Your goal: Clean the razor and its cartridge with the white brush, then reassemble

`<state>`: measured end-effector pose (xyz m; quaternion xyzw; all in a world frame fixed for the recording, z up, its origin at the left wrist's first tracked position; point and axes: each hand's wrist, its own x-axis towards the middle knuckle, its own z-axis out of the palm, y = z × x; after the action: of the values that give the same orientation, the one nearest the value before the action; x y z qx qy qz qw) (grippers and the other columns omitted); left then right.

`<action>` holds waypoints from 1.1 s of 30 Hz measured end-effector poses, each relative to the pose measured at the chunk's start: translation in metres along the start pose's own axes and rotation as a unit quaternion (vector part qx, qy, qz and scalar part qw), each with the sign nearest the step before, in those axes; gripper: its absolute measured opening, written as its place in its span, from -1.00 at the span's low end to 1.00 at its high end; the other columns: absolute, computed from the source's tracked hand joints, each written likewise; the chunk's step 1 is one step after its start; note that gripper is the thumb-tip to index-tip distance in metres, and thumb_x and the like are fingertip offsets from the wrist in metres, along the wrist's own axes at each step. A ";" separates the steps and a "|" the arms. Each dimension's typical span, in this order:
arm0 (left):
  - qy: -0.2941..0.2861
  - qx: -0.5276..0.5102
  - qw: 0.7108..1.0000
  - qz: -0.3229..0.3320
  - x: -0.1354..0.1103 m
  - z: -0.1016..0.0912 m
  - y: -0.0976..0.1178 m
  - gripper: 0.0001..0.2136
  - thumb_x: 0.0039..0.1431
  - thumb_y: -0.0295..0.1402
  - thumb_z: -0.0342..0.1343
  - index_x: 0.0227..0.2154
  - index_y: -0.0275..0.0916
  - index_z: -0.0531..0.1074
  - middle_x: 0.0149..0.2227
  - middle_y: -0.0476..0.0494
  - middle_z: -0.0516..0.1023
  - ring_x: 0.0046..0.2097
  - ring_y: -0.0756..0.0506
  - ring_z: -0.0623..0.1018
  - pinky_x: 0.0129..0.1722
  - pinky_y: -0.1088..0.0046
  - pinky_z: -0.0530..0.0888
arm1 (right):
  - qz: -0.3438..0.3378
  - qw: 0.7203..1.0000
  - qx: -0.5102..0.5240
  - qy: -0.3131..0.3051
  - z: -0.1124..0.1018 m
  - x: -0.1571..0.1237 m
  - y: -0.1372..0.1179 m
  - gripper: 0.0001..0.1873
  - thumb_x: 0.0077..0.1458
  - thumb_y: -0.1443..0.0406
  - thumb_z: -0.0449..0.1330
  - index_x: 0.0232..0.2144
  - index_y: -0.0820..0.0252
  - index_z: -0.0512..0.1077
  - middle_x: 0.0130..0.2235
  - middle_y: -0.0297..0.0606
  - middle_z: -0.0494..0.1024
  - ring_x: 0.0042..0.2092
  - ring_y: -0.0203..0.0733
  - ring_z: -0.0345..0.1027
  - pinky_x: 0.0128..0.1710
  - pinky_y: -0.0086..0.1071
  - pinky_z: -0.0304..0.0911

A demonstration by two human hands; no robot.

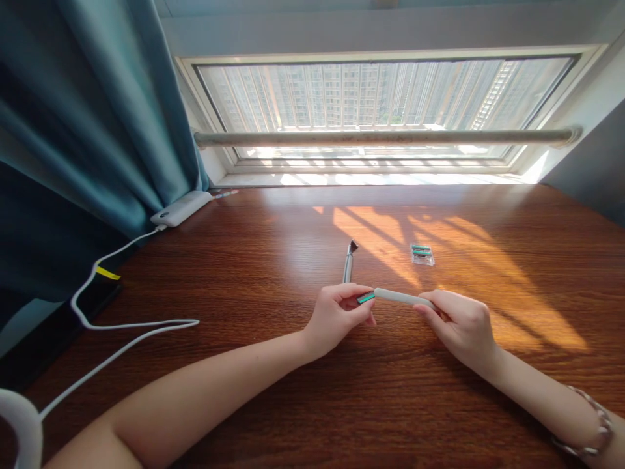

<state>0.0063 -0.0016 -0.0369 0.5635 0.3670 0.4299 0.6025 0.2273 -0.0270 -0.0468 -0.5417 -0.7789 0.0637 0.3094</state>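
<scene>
My left hand (pixel 336 319) is closed, pinching a small razor blade cartridge (pixel 366 298) with a bright green strip between thumb and fingers. My right hand (pixel 461 326) grips the near end of a pale, slim razor handle (pixel 398 296), which points left. The handle's far end meets or nearly meets the cartridge; whether they are joined I cannot tell. Just behind my left hand lies a second razor (pixel 348 264), silver-grey with a dark upper end. Farther right is a clear plastic case (pixel 422 255) holding green-striped cartridges.
A white power strip or adapter (pixel 183 208) rests by the blue curtain (pixel 112 98) on the left. Its white cable (pixel 146 326) loops across the table (pixel 273 417). A yellow tag (pixel 108 273) and a dark flat object (pixel 53 342) lie nearby. Behind stands a barred window (pixel 366 98).
</scene>
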 end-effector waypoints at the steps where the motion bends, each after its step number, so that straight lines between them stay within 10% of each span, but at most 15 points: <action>1: -0.004 0.001 1.000 -0.002 0.000 0.000 0.001 -0.84 -0.02 -0.37 0.15 -0.37 -0.36 0.44 -0.59 -0.03 0.46 -0.55 -0.01 0.49 -0.49 0.49 0.46 | -0.004 1.000 0.006 -0.008 0.000 0.000 0.000 -0.70 0.12 0.12 0.04 -0.39 0.18 0.45 -0.52 -0.32 0.44 -0.47 -0.28 0.27 -0.43 -0.42 0.03; 20: -0.040 0.040 0.998 0.011 -0.001 -0.001 0.003 -0.88 0.00 -0.41 0.12 -0.45 -0.41 0.44 -0.61 -0.08 0.46 -0.57 -0.02 0.48 -0.52 0.51 0.45 | 0.003 1.000 0.015 -0.009 0.001 -0.003 0.000 -0.76 0.11 0.14 0.06 -0.37 0.13 0.45 -0.55 -0.40 0.40 -0.51 -0.35 0.23 -0.47 -0.45 0.01; 33: -0.072 0.183 0.966 0.168 -0.002 -0.008 0.008 -0.84 0.05 -0.41 0.11 -0.39 -0.42 0.52 -0.40 -0.24 0.55 -0.38 -0.04 0.50 -0.35 0.53 0.39 | -0.023 0.991 0.112 -0.065 0.001 -0.003 0.000 -0.77 0.14 0.21 0.04 -0.33 0.20 0.44 -0.47 -0.31 0.46 -0.47 -0.32 0.28 -0.45 -0.45 0.08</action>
<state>-0.0024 -0.0005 -0.0298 0.7471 0.2952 0.4086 0.4332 0.2273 -0.0298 -0.0490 -0.4806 -0.7977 0.1783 0.3178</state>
